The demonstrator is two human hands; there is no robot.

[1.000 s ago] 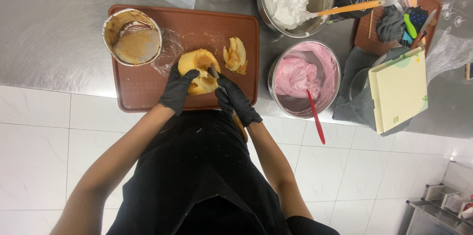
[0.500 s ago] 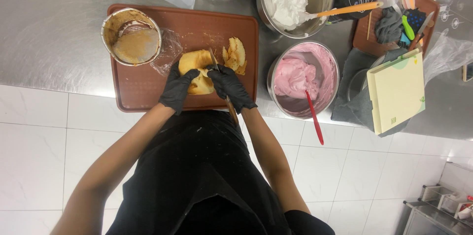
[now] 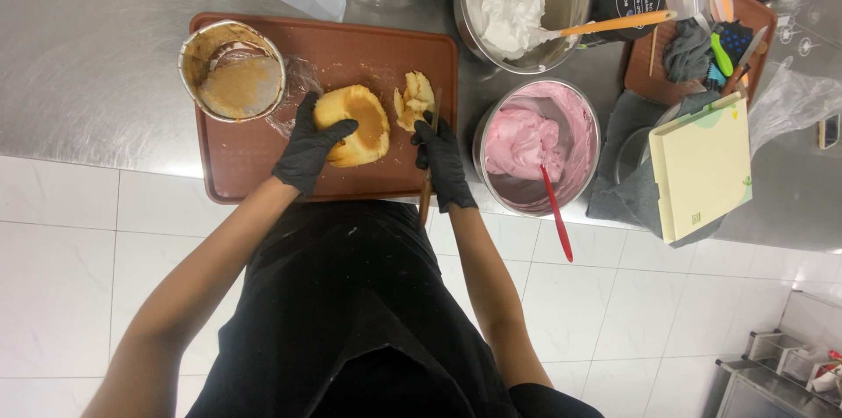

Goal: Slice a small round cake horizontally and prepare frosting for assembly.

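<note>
A: What colours were the gloves and the cake?
B: Both hands wore black gloves; the round cake (image 3: 355, 124) was golden yellow with a browner top, on a reddish-brown tray (image 3: 254, 168).
A: And the bowls?
B: One steel bowl (image 3: 539, 148) held pink cream with a red spatula (image 3: 554, 207); another held white cream (image 3: 502, 1), its spatula handle orange. The counter (image 3: 88, 50) was grey steel

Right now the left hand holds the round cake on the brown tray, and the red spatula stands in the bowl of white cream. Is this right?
Not fully. In the head view the red spatula stands in the bowl of pink cream; the rest holds: the left hand holds the round cake on the brown tray.
</note>
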